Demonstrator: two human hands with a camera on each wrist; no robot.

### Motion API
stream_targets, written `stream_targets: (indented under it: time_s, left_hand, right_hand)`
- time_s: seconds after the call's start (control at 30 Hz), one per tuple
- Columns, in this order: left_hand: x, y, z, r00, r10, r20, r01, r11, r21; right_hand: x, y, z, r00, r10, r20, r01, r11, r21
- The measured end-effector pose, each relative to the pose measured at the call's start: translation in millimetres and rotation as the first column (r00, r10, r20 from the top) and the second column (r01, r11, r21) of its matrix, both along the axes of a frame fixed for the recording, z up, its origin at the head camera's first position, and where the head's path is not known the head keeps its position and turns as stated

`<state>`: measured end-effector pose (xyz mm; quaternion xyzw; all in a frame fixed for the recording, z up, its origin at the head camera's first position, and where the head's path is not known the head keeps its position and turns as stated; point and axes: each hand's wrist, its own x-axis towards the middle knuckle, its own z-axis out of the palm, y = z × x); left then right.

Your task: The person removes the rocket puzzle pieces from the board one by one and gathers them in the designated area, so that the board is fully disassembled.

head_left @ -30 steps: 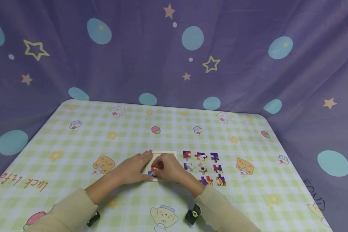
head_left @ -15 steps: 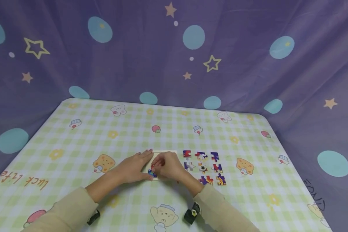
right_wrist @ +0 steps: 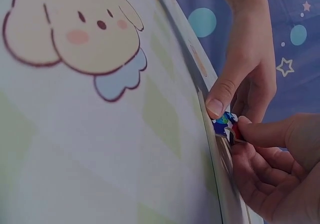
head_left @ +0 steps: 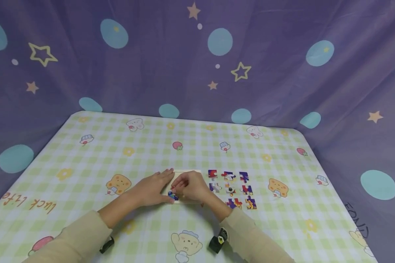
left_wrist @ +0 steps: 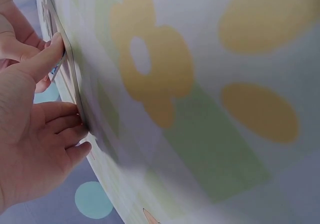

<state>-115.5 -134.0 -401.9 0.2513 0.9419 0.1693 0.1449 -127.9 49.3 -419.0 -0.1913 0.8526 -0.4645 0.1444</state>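
A shallow pale puzzle tray (head_left: 189, 171) lies on the table. Across its left side spreads my left hand (head_left: 151, 190), the fingers along the outer edge and the straight thumb (left_wrist: 47, 58) at the near corner. By that thumb sits a blue puzzle piece (right_wrist: 221, 128) in the tray. My right hand (head_left: 194, 187) reaches over the tray and pinches a small red puzzle piece (right_wrist: 237, 132) between thumb and fingertips, right against the blue one. In the right wrist view the two pieces look tilted or overlapping; how they fit is unclear.
Right of the tray, several loose puzzle pieces (head_left: 230, 189) lie in rough rows, one partly behind my right wrist. A checked cloth with printed cartoons (head_left: 185, 243) covers the table. Purple curtain (head_left: 171, 73) hangs behind and beside it.
My right fingers shift slightly over the red piece at the tray's near-left corner, and the hand stays there. The left hand keeps its place on the tray.
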Motion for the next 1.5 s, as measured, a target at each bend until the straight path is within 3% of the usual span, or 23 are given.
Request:
stream_targets:
  time_s: [0.8, 1.07, 1.33, 1.5]
  left_hand:
    - [3.5, 0.4, 4.0, 1.000, -0.003, -0.002, 0.003, 1.000, 0.012]
    - [1.9, 0.6, 2.2, 1.000, 0.002, -0.008, -0.002, 1.000, -0.008]
    - [0.9, 0.8, 1.7, 1.000, 0.001, -0.004, -0.001, 1.000, -0.017]
    - [0.6, 1.3, 1.5, 1.000, 0.002, 0.002, -0.002, 1.000, -0.017]
  right_hand:
    - [4.3, 7.9, 1.5, 0.998, -0.050, 0.047, 0.049, 0.999, 0.017]
    - [5.3, 19.1, 3.7, 0.997, -0.071, 0.011, 0.071, 0.997, 0.015]
    - [7.7, 36.2, 7.1, 0.993, -0.105, 0.049, 0.104, 0.994, 0.026]
    - [10.2, 49.3, 9.6, 0.995, -0.093, 0.026, 0.092, 0.995, 0.027]
